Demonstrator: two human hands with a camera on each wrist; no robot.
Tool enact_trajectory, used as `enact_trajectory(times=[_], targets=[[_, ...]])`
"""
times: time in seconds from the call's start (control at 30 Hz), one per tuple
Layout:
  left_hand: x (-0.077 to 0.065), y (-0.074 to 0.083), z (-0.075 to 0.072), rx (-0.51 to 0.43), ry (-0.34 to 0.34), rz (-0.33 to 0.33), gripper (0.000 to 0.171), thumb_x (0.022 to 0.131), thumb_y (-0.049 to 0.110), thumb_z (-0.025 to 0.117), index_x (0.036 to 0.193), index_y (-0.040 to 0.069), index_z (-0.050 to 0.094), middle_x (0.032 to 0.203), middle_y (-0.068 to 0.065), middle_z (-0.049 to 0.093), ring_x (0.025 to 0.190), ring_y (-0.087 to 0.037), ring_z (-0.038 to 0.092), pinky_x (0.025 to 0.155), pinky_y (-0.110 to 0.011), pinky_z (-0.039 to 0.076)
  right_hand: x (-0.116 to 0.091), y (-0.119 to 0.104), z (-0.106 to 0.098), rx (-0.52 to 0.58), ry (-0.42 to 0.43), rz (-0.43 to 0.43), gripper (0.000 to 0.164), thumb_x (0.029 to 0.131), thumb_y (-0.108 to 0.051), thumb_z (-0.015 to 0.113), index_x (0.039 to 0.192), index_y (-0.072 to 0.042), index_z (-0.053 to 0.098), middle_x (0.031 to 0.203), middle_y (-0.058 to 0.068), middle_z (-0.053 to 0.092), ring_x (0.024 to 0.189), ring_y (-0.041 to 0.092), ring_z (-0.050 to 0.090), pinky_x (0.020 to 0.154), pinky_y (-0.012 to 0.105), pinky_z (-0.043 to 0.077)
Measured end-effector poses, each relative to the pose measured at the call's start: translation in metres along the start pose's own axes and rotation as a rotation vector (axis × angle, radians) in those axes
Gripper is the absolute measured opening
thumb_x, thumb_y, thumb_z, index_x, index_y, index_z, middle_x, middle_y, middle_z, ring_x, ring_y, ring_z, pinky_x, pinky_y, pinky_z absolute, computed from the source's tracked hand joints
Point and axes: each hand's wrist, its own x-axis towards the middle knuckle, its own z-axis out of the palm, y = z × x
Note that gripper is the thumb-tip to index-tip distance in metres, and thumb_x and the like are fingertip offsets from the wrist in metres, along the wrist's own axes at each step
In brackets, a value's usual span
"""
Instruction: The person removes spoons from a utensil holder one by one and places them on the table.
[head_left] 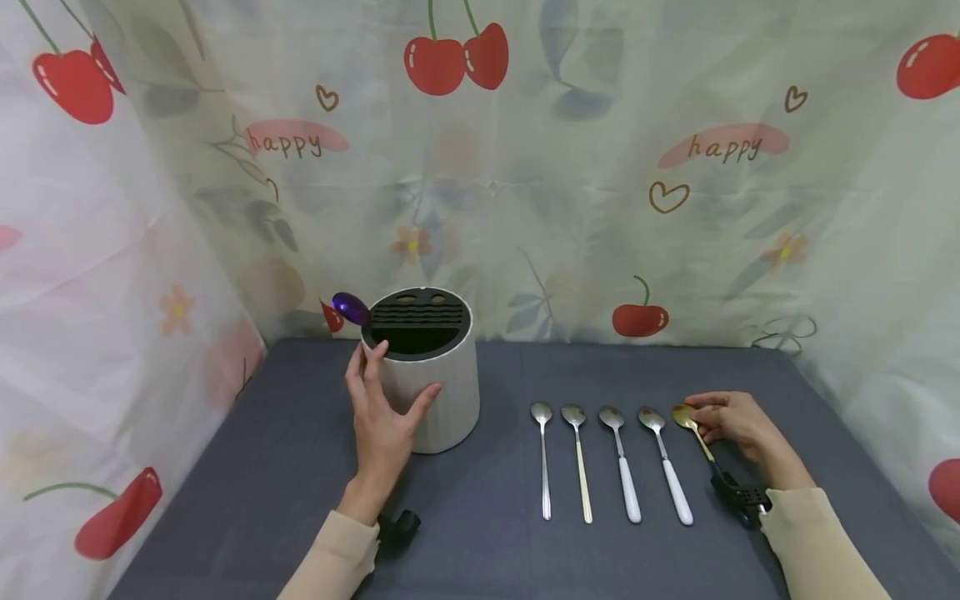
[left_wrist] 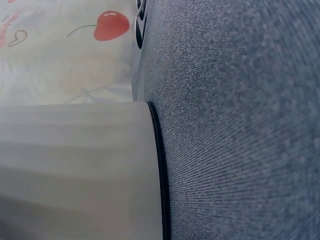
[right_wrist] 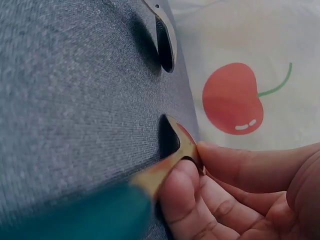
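A white round utensil holder [head_left: 450,400] with a black slotted top stands upright left of the middle. My left hand [head_left: 384,425] holds its left front side, one fingertip at the rim and the thumb on the wall. The shiny purple bowl of a spoon [head_left: 350,308] sticks up at the holder's left rim. Over on the right, my right hand [head_left: 738,421] pinches a gold spoon [head_left: 683,415] at its bowl. The right wrist view shows thumb and fingers on that gold bowl and the spoon's teal handle [right_wrist: 85,215] running toward the camera.
Several spoons lie in a row between holder and right hand: a silver spoon [head_left: 545,467], one with a pale gold handle [head_left: 582,475], and white-handled spoons [head_left: 628,487]. The dark grey tablecloth [head_left: 247,475] ends at a printed curtain [head_left: 495,208] behind.
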Motion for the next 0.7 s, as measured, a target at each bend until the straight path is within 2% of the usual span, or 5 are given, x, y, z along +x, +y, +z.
enact_trajectory(times=[0.3,0.57,0.7], targets=[[0.0000,-0.0004,-0.0002,-0.010,0.003,0.006,0.100,0.081,0.026,0.093,0.161,0.028,0.033,0.168,-0.013,0.019,0.148,-0.041,0.034,0.112,-0.070,0.034,-0.0036,-0.0045,0.0000,0.026,0.012,0.054,0.043,0.103,0.002,0.058,0.137,0.026,0.046,0.081,0.006,0.069,0.068,0.013,0.067,0.063,0.031,0.061],[0.0000,-0.0016,0.0007,-0.006,0.005,0.012,0.099,0.081,0.026,0.092,0.161,0.028,0.034,0.168,-0.013,0.020,0.148,-0.041,0.034,0.111,-0.070,0.035,-0.0013,-0.0014,-0.0003,-0.021,0.033,0.041,0.042,0.103,0.002,0.058,0.136,0.026,0.047,0.084,0.007,0.068,0.068,0.013,0.066,0.063,0.031,0.061],[0.0001,-0.0012,0.0005,0.000,0.001,0.005,0.099,0.082,0.027,0.092,0.161,0.028,0.033,0.168,-0.013,0.019,0.148,-0.041,0.034,0.112,-0.070,0.035,0.0000,-0.0004,-0.0009,-0.045,0.016,0.019,0.043,0.103,0.000,0.060,0.136,0.026,0.048,0.086,0.007,0.067,0.068,0.013,0.064,0.062,0.030,0.060]])
